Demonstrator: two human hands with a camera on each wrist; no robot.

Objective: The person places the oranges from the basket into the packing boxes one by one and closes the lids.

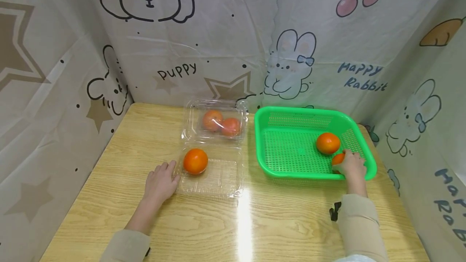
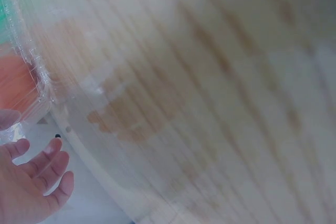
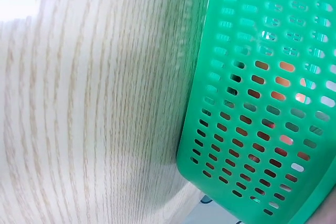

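Observation:
In the head view, my right hand [image 1: 354, 166] reaches into the front right corner of a green basket [image 1: 267, 171] and grips a round orange fruit [image 1: 337, 161], partly hidden by the hand. Another orange fruit [image 1: 328, 143] lies just behind it. My left hand [image 1: 162, 182] has relaxed fingers, its fingertips right at the left edge of a clear plastic tray [image 1: 222, 191]. In that tray's back left sits one orange fruit [image 1: 195, 161]. The left wrist view shows the left hand [image 2: 37, 182] with fingers loosely bent and nothing in them.
Behind the tray, two more fruits [image 1: 212, 121] show through a clear plastic section [image 1: 189, 130]. Everything stands on a wooden table [image 1: 291, 217]. A printed cloth [image 1: 218, 31] rises along its back and sides. The perforated basket wall [image 3: 252, 108] fills the right of the right wrist view.

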